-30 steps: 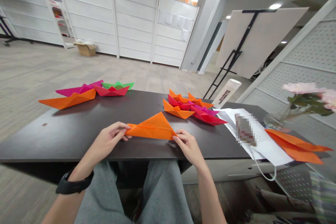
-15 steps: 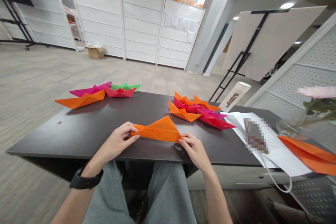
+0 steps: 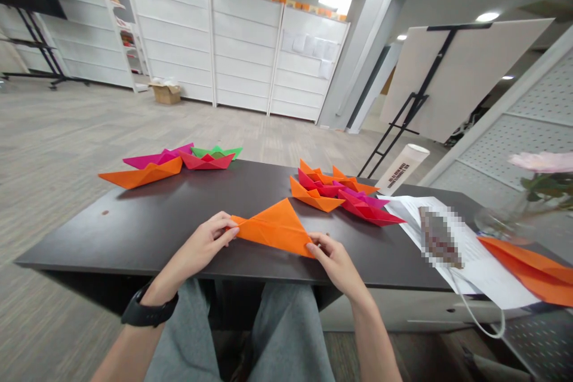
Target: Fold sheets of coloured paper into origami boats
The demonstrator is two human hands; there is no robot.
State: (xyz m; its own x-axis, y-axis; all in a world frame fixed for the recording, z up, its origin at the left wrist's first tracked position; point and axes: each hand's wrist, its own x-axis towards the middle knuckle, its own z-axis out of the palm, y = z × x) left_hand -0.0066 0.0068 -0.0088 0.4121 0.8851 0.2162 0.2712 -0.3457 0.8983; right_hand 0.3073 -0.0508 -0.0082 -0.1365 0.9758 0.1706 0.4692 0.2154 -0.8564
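My left hand (image 3: 201, 245) pinches the left tip of an orange origami sheet (image 3: 273, 228), folded into a triangle with its apex pointing away from me. My right hand (image 3: 335, 265) holds the lower right corner in a narrow grip between thumb and fingers, so the sheet spans the gap between my hands. It sits over the near part of a dark tabletop (image 3: 89, 233), though I can't tell whether it touches the surface. A black watch (image 3: 150, 310) circles my left wrist. Along the far edge to the left, an orange paper boat (image 3: 141, 175), a magenta paper boat (image 3: 152, 160), a red paper boat (image 3: 206, 162) and a green paper boat (image 3: 218, 152) sit close together. Ahead of my right hand, an orange boat (image 3: 314, 197) and a red boat (image 3: 371, 212) lie against a tight cluster of orange and pink boats (image 3: 326, 180). Farther right are white printed sheets (image 3: 487, 268) under a pixelated, unreadable object (image 3: 441, 237), then a folded orange paper (image 3: 528, 268) beside a glass vase (image 3: 505, 224) holding a pink flower (image 3: 544, 162).
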